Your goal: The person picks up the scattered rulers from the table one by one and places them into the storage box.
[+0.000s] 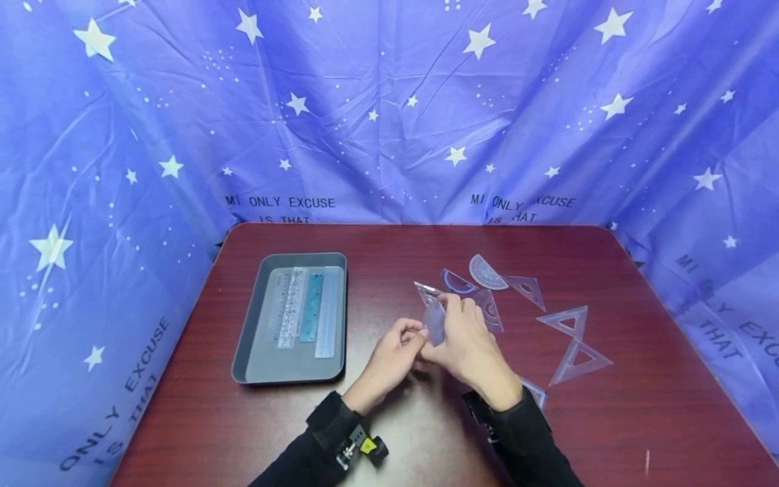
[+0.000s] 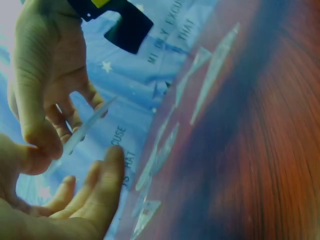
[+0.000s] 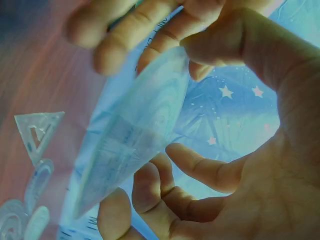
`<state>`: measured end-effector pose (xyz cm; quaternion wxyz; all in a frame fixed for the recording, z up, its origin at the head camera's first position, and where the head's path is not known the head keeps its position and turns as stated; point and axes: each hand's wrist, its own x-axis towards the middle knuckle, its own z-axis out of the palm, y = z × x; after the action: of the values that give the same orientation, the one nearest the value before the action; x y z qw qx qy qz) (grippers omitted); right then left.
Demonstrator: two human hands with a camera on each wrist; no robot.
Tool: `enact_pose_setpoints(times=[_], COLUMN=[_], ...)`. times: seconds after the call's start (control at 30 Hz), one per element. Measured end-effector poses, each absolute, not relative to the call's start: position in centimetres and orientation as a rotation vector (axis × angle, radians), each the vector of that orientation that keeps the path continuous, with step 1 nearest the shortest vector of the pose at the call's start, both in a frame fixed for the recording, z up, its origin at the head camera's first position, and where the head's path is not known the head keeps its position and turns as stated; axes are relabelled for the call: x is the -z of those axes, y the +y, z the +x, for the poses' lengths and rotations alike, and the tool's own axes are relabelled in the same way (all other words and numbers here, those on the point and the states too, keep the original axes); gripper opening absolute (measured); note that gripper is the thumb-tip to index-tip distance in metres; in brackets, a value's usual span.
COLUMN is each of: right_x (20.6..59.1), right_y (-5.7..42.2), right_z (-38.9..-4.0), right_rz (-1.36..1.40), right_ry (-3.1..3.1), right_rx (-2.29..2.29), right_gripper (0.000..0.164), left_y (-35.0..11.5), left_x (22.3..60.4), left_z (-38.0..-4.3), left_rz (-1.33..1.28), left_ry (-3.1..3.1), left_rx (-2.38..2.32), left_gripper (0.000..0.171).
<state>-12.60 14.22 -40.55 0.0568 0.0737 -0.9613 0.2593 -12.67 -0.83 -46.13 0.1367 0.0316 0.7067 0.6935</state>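
Note:
Both hands hold a clear plastic protractor above the table, tilted on edge. My right hand grips it with the thumb at one end and fingers along its far edge. At the near end my left hand pinches it, the two thumbs close together. In the left wrist view the protractor shows as a thin sliver between the hands. Behind the hands lie a frosted protractor, a blue-marked protractor and a clear piece with a ring pattern; a set square's corner shows beside the right fingers.
On the left stands a grey tray with clear rulers and a teal ruler in it. More set squares lie at right: one at the back, two touching, one partly under the right wrist. Starred curtains surround the table.

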Motion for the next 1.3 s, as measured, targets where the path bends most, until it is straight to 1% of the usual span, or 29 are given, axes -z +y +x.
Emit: enact_pose_setpoints(times=[0.13,0.23,0.57,0.77,0.9,1.0,1.13,1.3], right_x=[40.3,40.3,40.7,40.8,40.9,40.9,41.0,41.5], right_y=[13.6,13.1,12.5,12.9,13.5,14.0,14.6,15.5], right_z=[-12.2,-12.0,-11.9,-11.9,-12.1,-12.3,-12.4,-12.4], right_rz=[0.192,0.175,0.205,0.333,0.438,0.514,0.631,0.711], right_ry=[-2.885,-2.877,-2.815,-2.733,-2.697,-2.668,-2.606,-2.547], right_rx=[-0.757,-0.753,-0.712,-0.674,-0.738,-0.810,-0.854,-0.863], right_gripper=[0.078,0.076,0.074,0.073,0.064,0.049,0.034,0.027], left_y=[-0.5,-0.3,-0.2,-0.5,-1.1,-1.9,-3.2,-5.4], left_x=[45.8,45.7,45.3,45.2,45.0,44.9,44.9,44.3], left_z=[-12.7,-12.8,-12.7,-12.8,-13.0,-13.3,-13.8,-14.5], left_rz=[0.065,0.047,-0.049,-0.077,-0.083,-0.079,-0.077,-0.106], left_ry=[2.002,2.011,2.082,2.042,1.989,1.982,2.016,2.108], left_rx=[-2.151,-2.226,-2.226,-2.254,-2.284,-2.290,-2.270,-2.240], left_gripper=[0.029,0.027,0.028,0.028,0.029,0.030,0.032,0.032])
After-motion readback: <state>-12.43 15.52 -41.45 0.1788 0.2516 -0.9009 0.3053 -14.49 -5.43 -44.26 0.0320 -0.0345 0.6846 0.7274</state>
